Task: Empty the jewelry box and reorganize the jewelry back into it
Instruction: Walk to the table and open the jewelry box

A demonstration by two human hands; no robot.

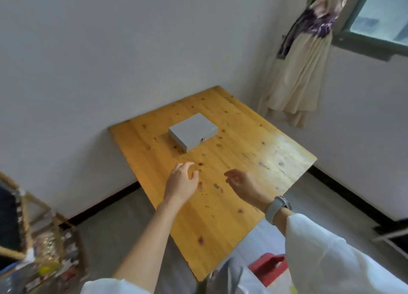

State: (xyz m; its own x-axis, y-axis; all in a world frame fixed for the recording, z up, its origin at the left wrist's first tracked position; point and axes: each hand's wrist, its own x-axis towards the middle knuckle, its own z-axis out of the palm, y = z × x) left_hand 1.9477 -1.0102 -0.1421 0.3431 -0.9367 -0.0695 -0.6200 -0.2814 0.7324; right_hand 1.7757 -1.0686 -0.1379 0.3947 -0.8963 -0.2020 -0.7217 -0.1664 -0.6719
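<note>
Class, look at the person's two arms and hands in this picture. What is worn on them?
Both arms wear loose white sleeves pushed up above the wrists. The right wrist carries a watch with a pale grey strap. The left hand and right hand are bare, without gloves.

A closed grey box (193,132) lies on the wooden table (242,161), towards its far edge by the wall. Both hands hover above the table's middle, well short of the box. The left hand (182,181) and the right hand (239,181) hold nothing, fingers loosely curled. A watch (277,208) circles the right wrist.
</note>
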